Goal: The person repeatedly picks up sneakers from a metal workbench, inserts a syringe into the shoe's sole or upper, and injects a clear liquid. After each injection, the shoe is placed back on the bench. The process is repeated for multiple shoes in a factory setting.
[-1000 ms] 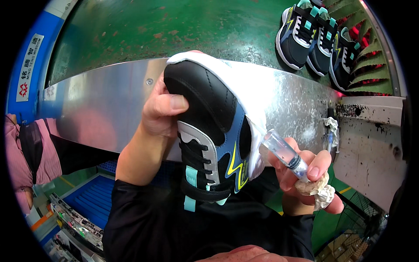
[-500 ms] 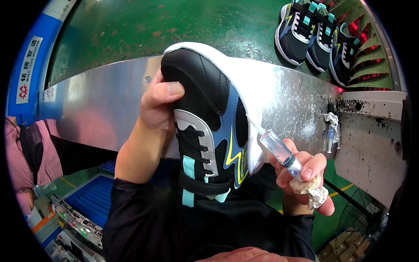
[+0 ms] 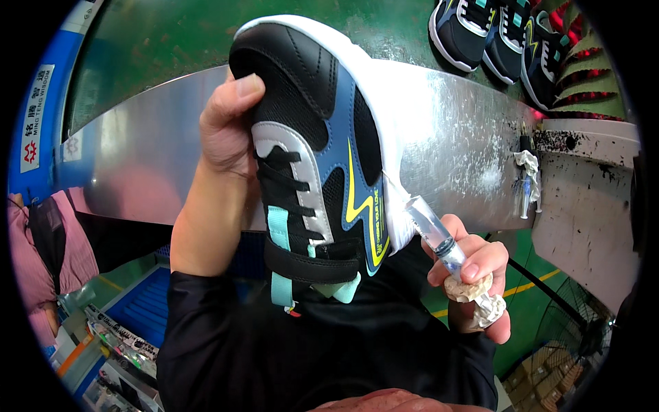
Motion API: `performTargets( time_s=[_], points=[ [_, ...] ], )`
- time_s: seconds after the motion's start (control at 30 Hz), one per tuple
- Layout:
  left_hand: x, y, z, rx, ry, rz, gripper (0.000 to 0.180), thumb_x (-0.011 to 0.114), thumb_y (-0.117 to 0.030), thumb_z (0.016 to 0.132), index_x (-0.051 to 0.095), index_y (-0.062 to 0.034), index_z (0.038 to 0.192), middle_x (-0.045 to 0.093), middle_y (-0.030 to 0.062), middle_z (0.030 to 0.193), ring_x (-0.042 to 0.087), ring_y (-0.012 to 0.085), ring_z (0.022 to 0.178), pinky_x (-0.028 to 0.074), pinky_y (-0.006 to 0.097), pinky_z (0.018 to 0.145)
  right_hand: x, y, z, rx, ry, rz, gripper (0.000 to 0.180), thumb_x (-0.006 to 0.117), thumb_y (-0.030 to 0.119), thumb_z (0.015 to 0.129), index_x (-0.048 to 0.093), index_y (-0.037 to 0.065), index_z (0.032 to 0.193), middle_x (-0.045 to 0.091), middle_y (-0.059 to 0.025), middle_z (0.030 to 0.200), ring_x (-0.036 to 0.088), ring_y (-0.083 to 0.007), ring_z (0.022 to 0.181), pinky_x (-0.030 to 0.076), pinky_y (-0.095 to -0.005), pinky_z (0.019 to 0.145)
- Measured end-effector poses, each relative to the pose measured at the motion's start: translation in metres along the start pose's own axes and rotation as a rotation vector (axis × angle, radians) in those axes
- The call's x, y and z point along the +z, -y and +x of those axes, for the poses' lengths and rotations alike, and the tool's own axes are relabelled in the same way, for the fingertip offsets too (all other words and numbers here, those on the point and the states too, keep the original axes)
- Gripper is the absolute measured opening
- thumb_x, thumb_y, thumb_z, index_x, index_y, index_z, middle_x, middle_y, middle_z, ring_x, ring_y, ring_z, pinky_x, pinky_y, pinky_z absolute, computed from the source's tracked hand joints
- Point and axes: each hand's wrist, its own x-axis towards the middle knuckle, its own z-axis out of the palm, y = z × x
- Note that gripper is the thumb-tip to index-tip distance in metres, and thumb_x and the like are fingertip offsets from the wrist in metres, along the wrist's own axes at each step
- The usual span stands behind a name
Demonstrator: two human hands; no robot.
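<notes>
Since a second ago the sneaker (image 3: pixel 322 151) is sitting higher and nearer, filling the centre of the frame. At centre left, the left hand (image 3: pixel 226 127) is gripping its black mesh toe, thumb pressing on top. Glossy silver, blue and yellow panels are running down to a teal strap. At lower right, the right hand (image 3: pixel 473 275) is curling around a clear syringe (image 3: pixel 432 230), its needle touching the white sole over the scratched steel surface (image 3: pixel 467 137).

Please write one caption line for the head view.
Left hand holds a black sneaker; right hand puts a syringe tip against its white sole.
</notes>
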Motion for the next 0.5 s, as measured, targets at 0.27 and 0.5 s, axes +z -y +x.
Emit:
performTargets(
  time_s=[0.27, 0.5],
  points=[
    [-0.02, -0.002, 0.006, -0.008, -0.111, 0.014, 0.033, 0.055, -0.016, 0.079, 0.056, 0.0053, 0.103, 0.063, 0.0172, 0.096, 0.064, 0.0261, 0.082, 0.053, 0.036, 0.076, 0.005, 0.002, -0.026, 0.056, -0.058, -0.047, 0.078, 0.064, 0.071, 0.066, 0.059, 0.003, 0.105, 0.063, -0.0081, 0.083, 0.046, -0.0161, 0.073, 0.033, -0.0282, 0.069],
    [-0.033, -0.008, 0.012, 0.009, -0.233, 0.097, 0.026, 0.054, -0.017, 0.081, 0.055, 0.0023, 0.098, 0.06, 0.0139, 0.09, 0.062, 0.0234, 0.077, 0.052, 0.033, 0.071, 0.011, 0.003, -0.057, 0.084, -0.107, -0.031, 0.075, 0.063, 0.069, 0.068, 0.06, 0.002, 0.102, 0.061, -0.0097, 0.083, 0.044, -0.0177, 0.071, 0.036, -0.0266, 0.061]
  ],
)
